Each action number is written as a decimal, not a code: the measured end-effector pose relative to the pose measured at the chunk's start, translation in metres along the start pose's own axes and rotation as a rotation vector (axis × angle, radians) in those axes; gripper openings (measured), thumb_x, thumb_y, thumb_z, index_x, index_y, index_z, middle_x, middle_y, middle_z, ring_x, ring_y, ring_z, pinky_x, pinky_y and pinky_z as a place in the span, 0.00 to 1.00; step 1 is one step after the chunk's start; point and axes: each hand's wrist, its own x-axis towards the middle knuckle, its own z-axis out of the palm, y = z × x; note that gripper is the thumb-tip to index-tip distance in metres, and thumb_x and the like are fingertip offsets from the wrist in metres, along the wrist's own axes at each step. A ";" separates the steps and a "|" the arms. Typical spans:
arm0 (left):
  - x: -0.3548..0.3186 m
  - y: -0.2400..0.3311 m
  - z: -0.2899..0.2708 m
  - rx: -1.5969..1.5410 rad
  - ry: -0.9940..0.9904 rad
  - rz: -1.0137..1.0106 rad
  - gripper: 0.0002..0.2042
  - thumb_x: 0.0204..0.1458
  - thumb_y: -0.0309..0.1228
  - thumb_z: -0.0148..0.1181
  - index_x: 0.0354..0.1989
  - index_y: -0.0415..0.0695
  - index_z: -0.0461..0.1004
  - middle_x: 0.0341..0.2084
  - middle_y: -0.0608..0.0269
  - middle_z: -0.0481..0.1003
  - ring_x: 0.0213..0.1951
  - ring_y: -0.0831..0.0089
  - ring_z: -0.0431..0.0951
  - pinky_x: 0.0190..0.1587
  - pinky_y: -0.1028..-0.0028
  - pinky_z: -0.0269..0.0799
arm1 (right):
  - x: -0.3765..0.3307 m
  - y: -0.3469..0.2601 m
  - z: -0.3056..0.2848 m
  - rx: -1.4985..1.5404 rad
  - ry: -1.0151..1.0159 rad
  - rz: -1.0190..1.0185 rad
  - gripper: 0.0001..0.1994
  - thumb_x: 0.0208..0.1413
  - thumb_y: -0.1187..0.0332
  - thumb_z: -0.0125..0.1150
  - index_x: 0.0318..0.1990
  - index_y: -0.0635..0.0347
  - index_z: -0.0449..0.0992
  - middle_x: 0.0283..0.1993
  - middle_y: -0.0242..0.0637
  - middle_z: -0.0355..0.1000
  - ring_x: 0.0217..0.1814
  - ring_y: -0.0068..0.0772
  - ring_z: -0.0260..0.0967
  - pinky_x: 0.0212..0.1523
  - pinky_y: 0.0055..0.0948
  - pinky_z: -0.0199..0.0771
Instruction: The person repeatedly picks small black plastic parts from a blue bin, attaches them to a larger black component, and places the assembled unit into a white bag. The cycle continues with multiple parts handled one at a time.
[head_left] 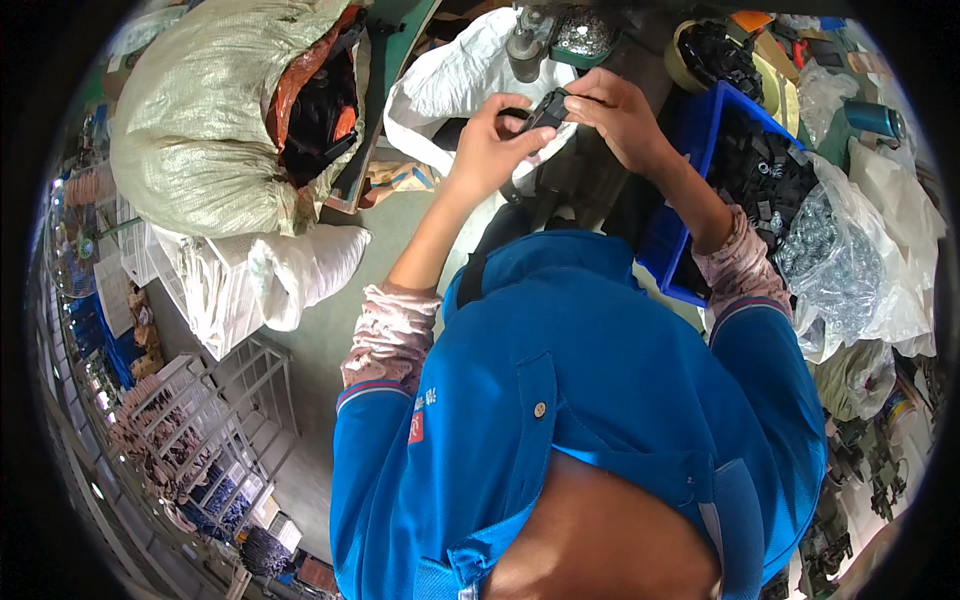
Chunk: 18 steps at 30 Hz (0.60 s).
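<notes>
Between my two hands is a small black plastic part [546,108], tilted, its exact kind too small to tell. My left hand [492,146] is closed on its lower left side, thumb along the near edge. My right hand [618,112] pinches at its upper right end with thumb and fingertips; whether a second small piece sits in that pinch is hidden. Both hands are raised above a white woven sack [440,92] with its mouth spread open. Just beyond them stand a grey metal press-like fitting [525,52] and a green tray [583,35] of small shiny metal pieces.
At my right is a blue bin [695,165] of black parts, with a clear bag [835,255] of metal springs or rings beside it. A round tub [685,65] of black parts stands behind. A bulging woven sack [195,120] and a metal rack [225,430] are at left.
</notes>
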 end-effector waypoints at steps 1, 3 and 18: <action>-0.004 0.002 0.002 0.082 0.062 0.021 0.17 0.46 0.30 0.69 0.38 0.38 0.67 0.24 0.63 0.75 0.31 0.80 0.76 0.31 0.77 0.71 | -0.004 0.002 0.000 0.058 0.018 0.001 0.08 0.56 0.74 0.58 0.42 0.64 0.72 0.40 0.38 0.73 0.43 0.25 0.71 0.46 0.26 0.71; -0.006 0.006 0.008 0.225 0.139 0.121 0.18 0.44 0.32 0.71 0.36 0.38 0.67 0.23 0.63 0.74 0.29 0.80 0.75 0.31 0.77 0.70 | -0.011 0.000 0.002 0.142 0.032 0.006 0.06 0.56 0.74 0.57 0.40 0.62 0.73 0.40 0.33 0.72 0.44 0.22 0.68 0.46 0.23 0.68; 0.004 0.007 0.025 0.415 0.214 0.446 0.14 0.47 0.27 0.66 0.24 0.38 0.63 0.21 0.62 0.66 0.21 0.75 0.61 0.24 0.76 0.61 | 0.013 -0.077 -0.141 -1.248 0.527 -0.168 0.10 0.50 0.67 0.59 0.40 0.55 0.79 0.35 0.42 0.78 0.37 0.39 0.77 0.37 0.34 0.75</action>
